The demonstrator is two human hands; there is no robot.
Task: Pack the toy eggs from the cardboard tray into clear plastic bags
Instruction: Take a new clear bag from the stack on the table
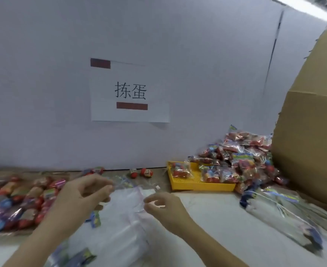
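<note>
A clear plastic bag (pixel 128 197) hangs between my hands over the middle of the table. My left hand (pixel 81 193) pinches its upper edge with curled fingers, and my right hand (pixel 162 205) pinches its right edge. Several colourful toy eggs (pixel 14 201) lie in rows on the cardboard tray (pixel 22 233) at the left, just beside my left wrist. Two loose eggs (pixel 141 172) lie by the wall behind the bag. A stack of empty clear bags (pixel 120 236) lies beneath my hands. The picture is blurred.
A yellow plastic tray (pixel 197 185) at the right holds filled bags, with a heap of filled bags (pixel 241 157) behind it. A bundle of empty bags (pixel 282 216) lies at the right, under a large cardboard box (pixel 311 132). A paper sign (pixel 130 93) hangs on the white wall.
</note>
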